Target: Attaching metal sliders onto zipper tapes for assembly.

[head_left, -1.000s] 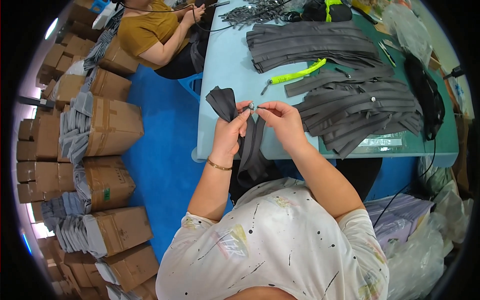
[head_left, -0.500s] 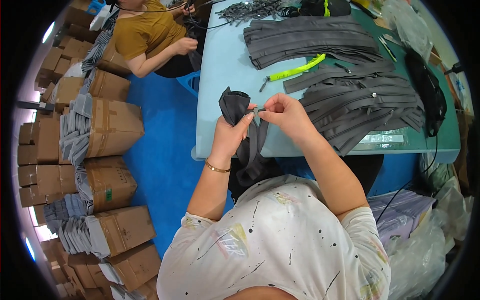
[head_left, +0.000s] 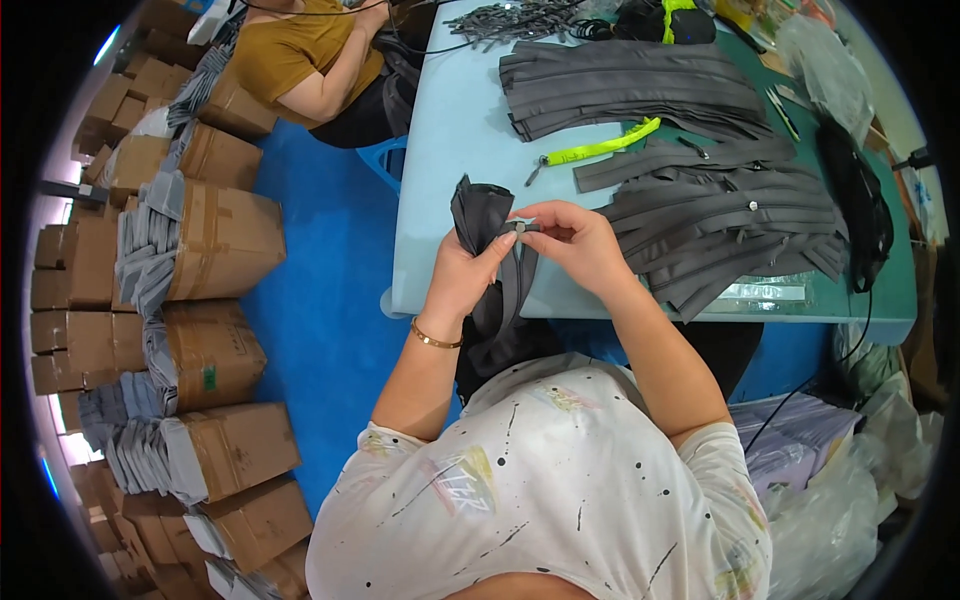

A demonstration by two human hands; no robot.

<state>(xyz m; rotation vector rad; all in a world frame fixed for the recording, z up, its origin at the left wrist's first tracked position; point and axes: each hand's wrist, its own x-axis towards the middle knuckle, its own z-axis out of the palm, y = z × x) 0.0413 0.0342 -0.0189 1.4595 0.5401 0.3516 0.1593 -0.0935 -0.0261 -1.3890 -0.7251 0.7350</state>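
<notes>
My left hand (head_left: 462, 278) is closed round a folded bundle of dark grey zippers (head_left: 481, 213); their lengths hang below it past the table's front edge. My right hand (head_left: 584, 250) meets it from the right, thumb and fingers pinching the end of a zipper tape beside the left thumb. Between the two hands sits a small silvery metal piece (head_left: 520, 228), probably a slider, too small to make out. To the right lies a spread pile of grey zippers (head_left: 720, 215), and farther back a neater stack of zippers (head_left: 630, 88). A bright yellow-green strap (head_left: 600, 147) lies between them.
On the light blue table (head_left: 430, 150), a heap of small dark pulls (head_left: 510, 22) lies at the back. A black pouch (head_left: 853, 205) and a clear plastic bag (head_left: 825, 65) are on the right. Another person (head_left: 305, 65) sits at far left. Cardboard boxes (head_left: 228, 240) line the left.
My right hand has moved in closer to the left, its fingers now nearer the metal piece. The other person's arm has lifted towards the body. The view has shifted slightly.
</notes>
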